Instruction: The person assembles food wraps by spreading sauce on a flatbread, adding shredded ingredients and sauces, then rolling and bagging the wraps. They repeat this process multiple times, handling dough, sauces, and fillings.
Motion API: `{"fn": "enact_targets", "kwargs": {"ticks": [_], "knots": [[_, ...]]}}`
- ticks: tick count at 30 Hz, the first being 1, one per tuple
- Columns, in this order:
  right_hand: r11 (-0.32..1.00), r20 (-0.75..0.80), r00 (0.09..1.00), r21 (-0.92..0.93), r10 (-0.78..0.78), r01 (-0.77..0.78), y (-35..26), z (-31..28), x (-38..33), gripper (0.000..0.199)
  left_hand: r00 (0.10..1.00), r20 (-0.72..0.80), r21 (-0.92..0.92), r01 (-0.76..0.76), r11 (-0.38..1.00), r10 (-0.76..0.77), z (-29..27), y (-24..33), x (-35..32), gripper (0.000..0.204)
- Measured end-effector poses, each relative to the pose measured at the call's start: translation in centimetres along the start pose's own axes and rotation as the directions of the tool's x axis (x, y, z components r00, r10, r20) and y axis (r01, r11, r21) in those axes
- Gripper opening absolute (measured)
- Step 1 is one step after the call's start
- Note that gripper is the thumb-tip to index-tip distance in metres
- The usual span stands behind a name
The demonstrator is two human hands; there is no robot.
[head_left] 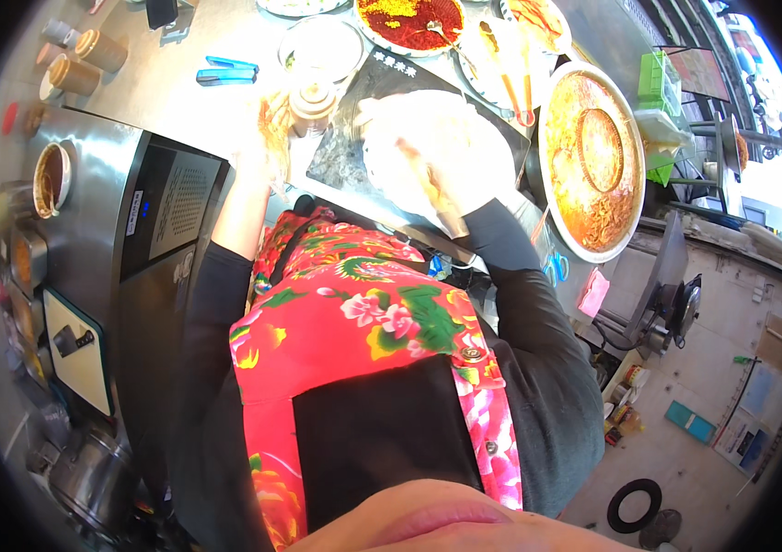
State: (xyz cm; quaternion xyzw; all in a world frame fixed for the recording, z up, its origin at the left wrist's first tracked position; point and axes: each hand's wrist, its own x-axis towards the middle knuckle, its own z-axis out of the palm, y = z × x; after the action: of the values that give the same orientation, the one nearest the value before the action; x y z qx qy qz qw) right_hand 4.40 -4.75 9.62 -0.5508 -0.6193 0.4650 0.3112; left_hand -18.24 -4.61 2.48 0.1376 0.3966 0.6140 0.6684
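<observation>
Bright glare washes out much of the work surface. A large round white thing (474, 138), flat and overexposed, lies on a dark board or plate (328, 158). My right hand (426, 177) is over its near left part, with the fingers pointing away from me. Blur and glare hide whether it holds anything. My left hand (271, 129) is at the counter, left of the white thing. Just right of that hand stands a pale lidded jar (314, 103), apart from or barely touching it. Its fingers are also too washed out to read.
Beyond are a bowl of red and yellow sauce (409, 26), a white plate (322, 46) and tongs (512, 78). A big pan of reddish food (593, 161) stands at the right. Blue-handled clips (227, 71) lie left. A steel cabinet (97, 156) borders my left side.
</observation>
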Motion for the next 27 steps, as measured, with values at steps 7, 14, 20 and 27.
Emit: {"fn": "enact_targets", "kwargs": {"ticks": [7,14,20,27], "knots": [[0.459,-0.202,0.791,-0.882,-0.578,0.110,10.1,-12.8,8.8,0.030,0.994,0.099,-0.054,0.051,0.997,-0.046,-1.6,0.4,1.0,0.057],[0.217,0.010,0.849,-0.965,-0.528,0.147,6.8,-12.5,8.9,0.023,0.993,-0.073,-0.168,0.080,0.983,-0.093,-4.2,4.8,-2.0,0.061],[0.330,-0.030,0.829,-0.925,-0.559,0.189,6.3,-11.2,8.3,0.022,0.987,-0.151,-0.131,0.027,0.991,-0.047,-4.6,6.4,-3.8,0.059],[0.518,-0.225,0.801,-0.847,-0.555,0.121,8.5,-9.6,7.8,0.021,0.987,-0.157,-0.036,-0.030,0.999,0.024,-5.6,7.4,-4.4,0.059]]}}
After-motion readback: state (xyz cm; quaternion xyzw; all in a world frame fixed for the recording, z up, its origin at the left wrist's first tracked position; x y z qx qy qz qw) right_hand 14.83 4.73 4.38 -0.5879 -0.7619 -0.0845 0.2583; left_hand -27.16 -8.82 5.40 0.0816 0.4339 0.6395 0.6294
